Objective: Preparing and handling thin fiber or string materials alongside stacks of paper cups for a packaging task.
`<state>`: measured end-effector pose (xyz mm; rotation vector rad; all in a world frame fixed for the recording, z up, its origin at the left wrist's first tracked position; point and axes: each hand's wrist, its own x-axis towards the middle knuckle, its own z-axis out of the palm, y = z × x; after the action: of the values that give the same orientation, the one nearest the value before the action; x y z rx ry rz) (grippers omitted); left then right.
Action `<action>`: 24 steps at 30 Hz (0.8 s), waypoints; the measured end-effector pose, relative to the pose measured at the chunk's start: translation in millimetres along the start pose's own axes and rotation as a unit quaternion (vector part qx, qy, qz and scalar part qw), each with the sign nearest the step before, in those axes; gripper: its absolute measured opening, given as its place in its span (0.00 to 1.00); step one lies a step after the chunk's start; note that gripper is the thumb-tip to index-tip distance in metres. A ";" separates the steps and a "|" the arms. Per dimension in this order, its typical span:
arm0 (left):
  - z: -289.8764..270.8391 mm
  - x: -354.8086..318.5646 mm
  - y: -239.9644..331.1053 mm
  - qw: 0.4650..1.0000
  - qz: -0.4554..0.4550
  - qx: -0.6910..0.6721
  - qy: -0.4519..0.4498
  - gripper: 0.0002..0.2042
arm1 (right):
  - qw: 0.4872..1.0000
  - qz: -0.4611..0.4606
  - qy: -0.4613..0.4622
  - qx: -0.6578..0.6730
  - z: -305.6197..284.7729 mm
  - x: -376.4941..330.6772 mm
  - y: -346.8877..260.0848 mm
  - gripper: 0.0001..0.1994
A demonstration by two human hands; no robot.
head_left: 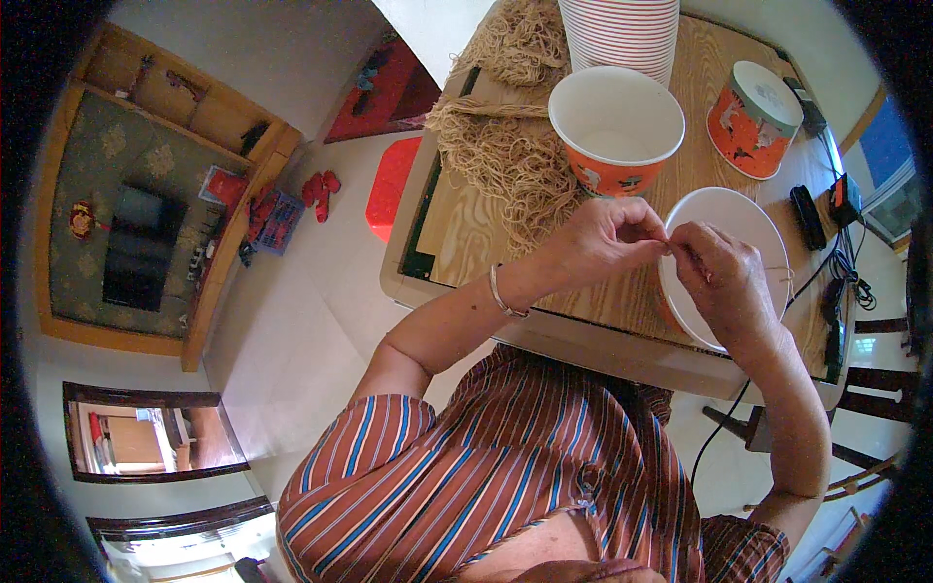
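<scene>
My left hand (607, 238) and my right hand (724, 277) meet fingertip to fingertip over the rim of a white paper bucket (729, 209) at the table's near edge. Both pinch a thin tan string (777, 272) at the bucket's rim; the string is barely visible. A bangle circles my left wrist. Just beyond my left hand stands an upright orange paper bucket (617, 126) with a white inside. Bundles of tan string (505, 160) lie on the table to its left.
A tall stack of striped paper buckets (622, 34) stands at the back of the wooden table (466, 233). An orange bucket (753, 117) lies tipped at the right. Black chargers and cables (826, 214) run along the right edge. A red stool (389, 185) stands on the floor.
</scene>
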<state>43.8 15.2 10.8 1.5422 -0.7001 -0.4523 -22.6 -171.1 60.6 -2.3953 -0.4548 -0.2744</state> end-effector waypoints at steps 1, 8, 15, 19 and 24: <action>0.4 -0.1 0.1 1.000 0.000 0.000 0.000 0.06 | 1.000 0.011 -0.010 0.015 -0.7 0.4 1.5 0.04; 3.2 -1.1 -1.6 1.000 -0.006 0.028 -0.003 0.06 | 0.988 0.103 -0.067 0.090 -6.4 8.6 7.7 0.05; 5.9 1.2 -7.5 1.000 0.005 -0.019 0.003 0.05 | 0.979 0.125 -0.111 0.117 -9.5 13.4 17.8 0.07; 4.3 0.9 0.3 1.000 -0.009 -0.009 -0.001 0.05 | 0.939 0.222 -0.163 0.204 -15.4 18.0 13.8 0.07; 3.4 1.7 -5.4 0.999 0.020 -0.048 -0.008 0.04 | 0.904 0.267 -0.181 0.282 -15.9 18.4 17.2 0.06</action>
<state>43.7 11.5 5.3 1.4334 -0.7102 -0.4635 -0.2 -189.2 68.2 -1.8868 -0.0074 0.4958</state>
